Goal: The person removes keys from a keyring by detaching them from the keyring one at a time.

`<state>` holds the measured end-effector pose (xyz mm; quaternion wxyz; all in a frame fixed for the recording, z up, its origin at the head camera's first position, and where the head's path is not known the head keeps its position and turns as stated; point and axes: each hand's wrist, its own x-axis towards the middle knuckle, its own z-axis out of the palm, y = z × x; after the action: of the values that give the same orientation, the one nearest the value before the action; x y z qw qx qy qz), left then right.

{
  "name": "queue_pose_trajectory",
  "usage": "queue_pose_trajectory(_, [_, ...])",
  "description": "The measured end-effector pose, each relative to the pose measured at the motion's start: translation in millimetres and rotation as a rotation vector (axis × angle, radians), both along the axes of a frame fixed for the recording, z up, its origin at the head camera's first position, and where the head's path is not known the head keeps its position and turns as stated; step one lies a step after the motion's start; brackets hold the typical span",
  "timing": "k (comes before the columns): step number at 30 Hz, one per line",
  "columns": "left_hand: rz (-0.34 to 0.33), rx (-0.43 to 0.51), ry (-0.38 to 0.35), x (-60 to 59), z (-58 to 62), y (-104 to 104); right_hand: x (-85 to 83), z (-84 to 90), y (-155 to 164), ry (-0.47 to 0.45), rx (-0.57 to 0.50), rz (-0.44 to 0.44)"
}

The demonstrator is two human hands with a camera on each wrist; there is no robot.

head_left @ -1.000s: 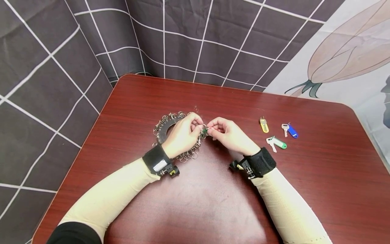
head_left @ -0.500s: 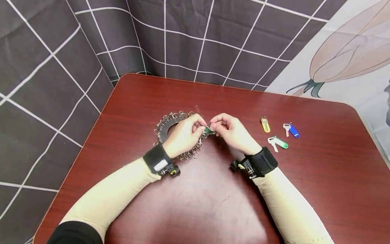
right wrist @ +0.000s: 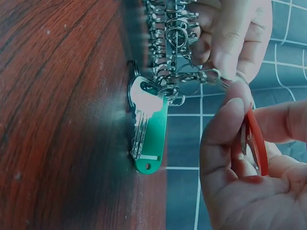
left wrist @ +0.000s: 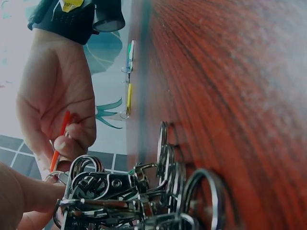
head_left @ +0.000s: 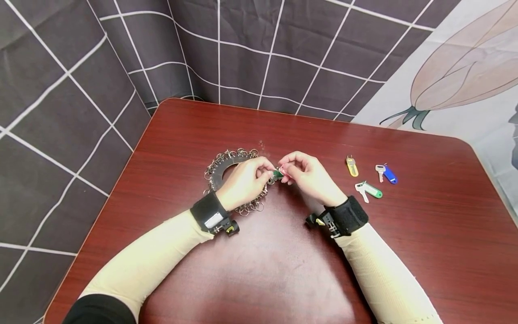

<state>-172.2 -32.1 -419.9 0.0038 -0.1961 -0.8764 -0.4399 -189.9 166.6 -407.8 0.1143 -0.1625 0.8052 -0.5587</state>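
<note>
A dark ring-shaped holder [head_left: 217,173] edged with metal clips and split rings lies on the table, partly under my left hand [head_left: 243,180]. In the right wrist view, my left fingertips pinch a small metal clip [right wrist: 211,75] at the holder's edge. My right hand [head_left: 311,180] holds a red key tag [right wrist: 257,143] between thumb and curled fingers, with a key partly hidden behind the thumb. The tag's ring end meets the left fingertips. Below the clips, a green key tag [right wrist: 156,132] and its silver key [right wrist: 145,103] hang from the holder.
To the right on the red-brown table [head_left: 243,270] lie a yellow key tag [head_left: 352,167], a blue key tag [head_left: 390,174] with a key, and another green key tag [head_left: 372,189] with a key. Grey checked cloth [head_left: 243,63] hangs behind the table's far edge.
My right hand has shifted slightly right and up from a second ago, then stayed near there. The red tag shows more in its fingers. My left fingertips have moved slightly right.
</note>
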Motion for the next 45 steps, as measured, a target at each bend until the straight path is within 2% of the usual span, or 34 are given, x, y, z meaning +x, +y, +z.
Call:
queue_pose_trajectory(7, [0.041,0.054,0.054,1.1,-1.4,0.4,0.5,-2.2,0.4,-0.044,0.055,0.087])
queue_pose_trajectory(12, [0.044,0.081,0.059,1.4,-2.0,0.8,1.1,-3.2,0.3,-0.071,0.082,0.142])
queue_pose_trajectory(19, [0.027,0.093,0.046,0.6,-1.7,0.9,14.9,24.0,-7.5,-0.018,0.141,0.148])
queue_pose_trajectory(22, [0.029,0.078,0.043,0.3,-1.7,0.4,16.6,26.4,-8.4,0.008,0.140,0.133])
queue_pose_trajectory(28, [0.029,0.036,0.024,1.3,-0.7,-0.4,5.9,3.8,-2.2,0.001,0.068,0.079])
queue_pose_trajectory(30, [0.022,0.027,0.027,1.3,0.0,0.0,4.2,1.4,-1.4,0.008,0.039,0.055])
queue_pose_trajectory(36, [-0.003,-0.003,0.026,1.2,1.6,1.5,3.1,1.1,-2.7,0.044,0.000,-0.027])
queue_pose_trajectory(45, [-0.015,-0.002,0.020,1.3,-0.2,2.5,3.4,3.6,-1.9,0.072,-0.021,-0.060])
